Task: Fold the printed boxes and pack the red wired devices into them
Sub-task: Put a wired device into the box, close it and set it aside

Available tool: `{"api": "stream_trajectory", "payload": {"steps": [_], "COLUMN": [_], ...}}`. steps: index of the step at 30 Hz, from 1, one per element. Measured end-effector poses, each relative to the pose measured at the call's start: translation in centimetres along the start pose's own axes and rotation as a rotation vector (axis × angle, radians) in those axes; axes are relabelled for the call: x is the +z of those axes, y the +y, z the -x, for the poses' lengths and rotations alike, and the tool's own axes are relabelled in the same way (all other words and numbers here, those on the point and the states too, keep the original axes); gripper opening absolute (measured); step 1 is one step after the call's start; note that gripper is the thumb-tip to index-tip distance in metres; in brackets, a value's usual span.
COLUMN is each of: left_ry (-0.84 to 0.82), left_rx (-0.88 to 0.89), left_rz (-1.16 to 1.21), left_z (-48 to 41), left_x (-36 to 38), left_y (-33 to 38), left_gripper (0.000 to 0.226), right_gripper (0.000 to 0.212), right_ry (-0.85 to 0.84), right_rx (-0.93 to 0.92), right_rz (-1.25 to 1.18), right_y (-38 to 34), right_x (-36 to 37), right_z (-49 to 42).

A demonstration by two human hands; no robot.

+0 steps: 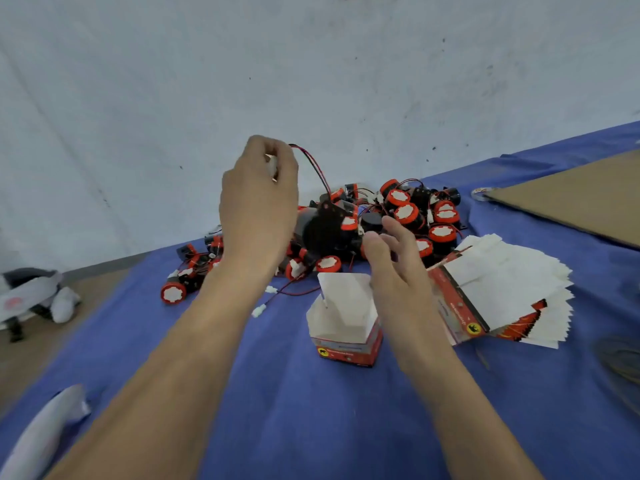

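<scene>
Raised left hand pinches the white connector of a wired device, which hangs just below its fingers. The right hand curls at the device's side, and whether it grips cannot be told. It hovers directly above the open printed box on the blue counter.
</scene>
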State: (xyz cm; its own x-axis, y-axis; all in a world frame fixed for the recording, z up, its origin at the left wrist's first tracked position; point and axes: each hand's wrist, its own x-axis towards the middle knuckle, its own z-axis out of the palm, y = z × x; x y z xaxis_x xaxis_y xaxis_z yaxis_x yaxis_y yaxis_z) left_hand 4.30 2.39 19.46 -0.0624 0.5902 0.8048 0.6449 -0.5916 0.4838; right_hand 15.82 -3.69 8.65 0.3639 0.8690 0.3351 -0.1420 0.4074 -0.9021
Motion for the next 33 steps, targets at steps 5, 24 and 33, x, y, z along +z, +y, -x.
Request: {"api": "stream_trajectory", "payload": {"steps": [5,24,33], "left_ry": [-0.055,-0.138,-0.503], "left_rx": [-0.027,-0.171,-0.006], "left_rz": [0.116,0.098,-0.141], "left_z": [5.6,8.5,13.9], "left_x": [-3.4,-4.8,-1.3], "left_y": [3.0,-3.7,-1.2], "left_gripper": [0.017,0.012,0.021], "right_gripper": [0.042,0.044,0.033], "right_ry": [-0.075,-0.043,0.317], "right_rx": [0.013,0.042,0.007], "right_rz": [-0.051,-0.128,-0.185], "right_y": [0.2,-1.2,-0.2], "right_x": [2.3,1.6,-0.5], "right_z": [3.1,4.1,1.5]}}
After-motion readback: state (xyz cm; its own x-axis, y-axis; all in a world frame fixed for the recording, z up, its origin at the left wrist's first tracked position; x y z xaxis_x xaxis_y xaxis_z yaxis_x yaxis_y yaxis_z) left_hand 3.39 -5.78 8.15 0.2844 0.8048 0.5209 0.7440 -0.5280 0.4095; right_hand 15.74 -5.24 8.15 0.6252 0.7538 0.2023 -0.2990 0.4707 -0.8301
